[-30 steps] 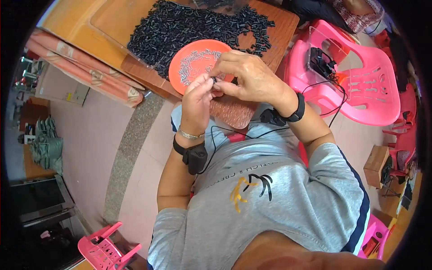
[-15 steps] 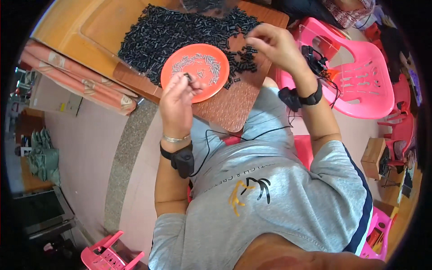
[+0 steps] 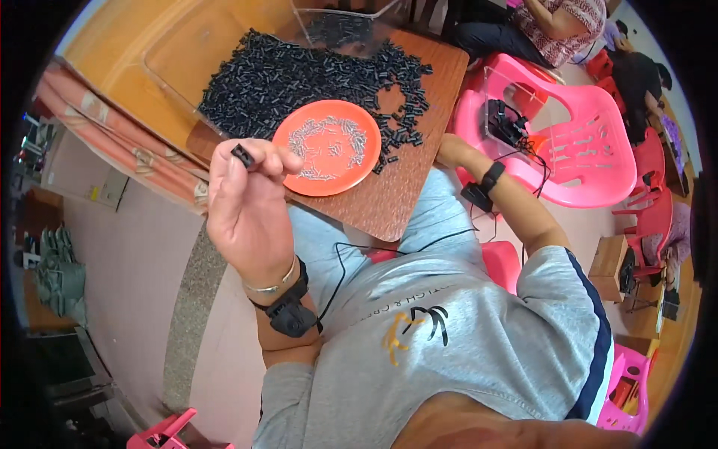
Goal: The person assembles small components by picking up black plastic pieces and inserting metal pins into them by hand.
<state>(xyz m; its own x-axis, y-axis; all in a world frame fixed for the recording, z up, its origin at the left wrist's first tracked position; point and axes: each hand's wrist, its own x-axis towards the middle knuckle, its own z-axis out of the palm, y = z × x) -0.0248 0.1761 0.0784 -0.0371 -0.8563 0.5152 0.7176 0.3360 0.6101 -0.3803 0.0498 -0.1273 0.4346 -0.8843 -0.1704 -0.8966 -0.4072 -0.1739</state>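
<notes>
My left hand (image 3: 250, 213) is raised at the near left of the table, pinching a small black plastic piece (image 3: 243, 156) between thumb and index finger. Just beyond its fingers lies an orange-red plate (image 3: 299, 123) with many small silver metal pins (image 3: 357, 142), mostly in a ring around a few in the middle. Behind the plate spreads a large heap of similar black plastic pieces (image 3: 277, 75). My right hand (image 3: 451, 152) is low beside the table's right edge; its fingers are hidden, so what they hold does not show.
A clear plastic bin (image 3: 340, 30) stands at the back of the brown wooden table (image 3: 381, 209). Right of the table is a pink chair (image 3: 591, 150) bearing a clear tray with black devices and cables. Another person (image 3: 568, 30) sits at the far right.
My left hand has moved left and nearer, turning the black piece into view. My right hand has dropped from the heap's right side to beside the table edge.
</notes>
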